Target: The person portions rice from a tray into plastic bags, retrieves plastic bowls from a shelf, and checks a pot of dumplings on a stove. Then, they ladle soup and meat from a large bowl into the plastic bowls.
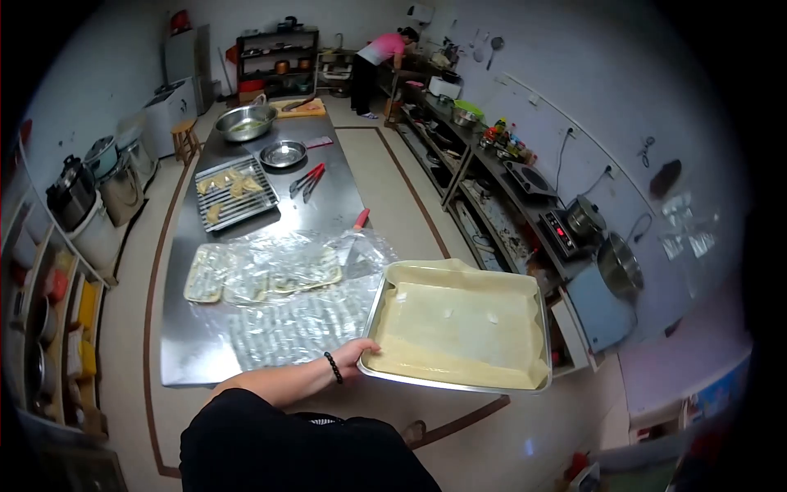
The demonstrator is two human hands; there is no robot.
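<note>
My left hand (355, 356), with a dark beaded bracelet at the wrist, grips the near left corner of a shallow metal baking tray (455, 384). Its thumb lies over the rim and the other fingers are hidden underneath. Yellowish baking paper (459, 328) lines the tray, with a few small pale bits on it. The tray is held beyond the right edge of the steel table (188, 344). Left of it, clear plastic film (303, 328) lies over pale flat pieces (307, 275) on the table. My right hand is out of view.
Farther along the table are a wire rack (234, 197) with folded pastries, red-handled tongs (307, 182), a metal plate (283, 153) and a large bowl (246, 123). An induction cooker (560, 234) with a pot stands on the right-hand counter. A person (381, 66) bends over the far counter.
</note>
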